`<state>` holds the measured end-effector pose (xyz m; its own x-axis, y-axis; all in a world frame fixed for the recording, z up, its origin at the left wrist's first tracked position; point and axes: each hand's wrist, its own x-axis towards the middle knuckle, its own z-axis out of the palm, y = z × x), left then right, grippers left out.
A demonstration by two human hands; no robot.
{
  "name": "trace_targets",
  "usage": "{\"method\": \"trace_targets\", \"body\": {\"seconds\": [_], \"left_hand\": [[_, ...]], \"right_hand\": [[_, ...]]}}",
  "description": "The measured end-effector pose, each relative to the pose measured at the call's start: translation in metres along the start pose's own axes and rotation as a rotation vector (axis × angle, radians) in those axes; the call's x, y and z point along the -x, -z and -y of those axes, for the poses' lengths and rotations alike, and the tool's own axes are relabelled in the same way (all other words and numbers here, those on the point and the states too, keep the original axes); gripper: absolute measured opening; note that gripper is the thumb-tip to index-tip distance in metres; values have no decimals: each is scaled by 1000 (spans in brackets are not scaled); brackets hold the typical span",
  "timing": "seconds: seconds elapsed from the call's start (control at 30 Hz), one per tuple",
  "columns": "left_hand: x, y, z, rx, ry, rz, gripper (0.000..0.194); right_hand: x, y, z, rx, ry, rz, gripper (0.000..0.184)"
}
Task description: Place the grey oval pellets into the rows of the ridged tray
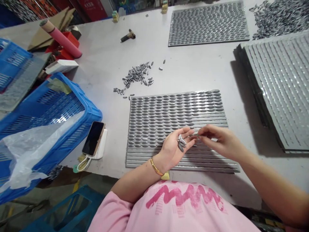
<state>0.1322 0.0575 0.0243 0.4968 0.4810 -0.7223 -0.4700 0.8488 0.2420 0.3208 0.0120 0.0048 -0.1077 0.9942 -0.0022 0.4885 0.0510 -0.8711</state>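
Observation:
My left hand [175, 146] is palm up over the grooved grey board [154, 154], with several small pointed-oval grey pieces [181, 143] lying in the palm. Close to its fingertips, my right hand [217, 138] has thumb and fingers pinched together; what sits between them is too small to make out. Rows of the same oval pieces fill the board's grooves at the far side and left. Bare grooves show at the near edge and at the right middle. My hands hide part of the board's centre.
Loose oval pieces [136, 75] lie beyond the board. Another filled board [207, 24] is at the back, with a large heap of pieces [282, 17] beside it. Stacked boards [280, 87] stand right. A phone [93, 138] and blue crate [91, 109] are left; a dark-handled tool [127, 35] lies behind.

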Motion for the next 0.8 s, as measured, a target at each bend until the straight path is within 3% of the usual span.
{"method": "trace_targets", "body": {"seconds": [0.07, 0.17, 0.23, 0.3, 0.43, 0.6, 0.8], "left_hand": [[4, -3, -7, 14, -1, -45, 17], [10, -6, -15, 34, -99, -7, 25], [13, -5, -15, 20, -141, -1, 27], [13, 0, -9, -29, -94, -38, 23], [15, 9, 5, -135, -37, -25, 5], [17, 12, 7, -236, 6, 134, 17], [13, 13, 7, -191, 39, 43, 29]], "right_hand": [[-5, 8, -15, -13, -42, -115, 14], [-17, 13, -37, 89, -32, -210, 13], [-26, 12, -47, 188, 21, -214, 12], [-34, 10, -52, 300, 92, -200, 13], [-44, 7, -55, 461, 220, -176, 22], [-49, 9, -59, 517, 252, -187, 25], [-46, 9, -61, 691, 302, -151, 27]]}}
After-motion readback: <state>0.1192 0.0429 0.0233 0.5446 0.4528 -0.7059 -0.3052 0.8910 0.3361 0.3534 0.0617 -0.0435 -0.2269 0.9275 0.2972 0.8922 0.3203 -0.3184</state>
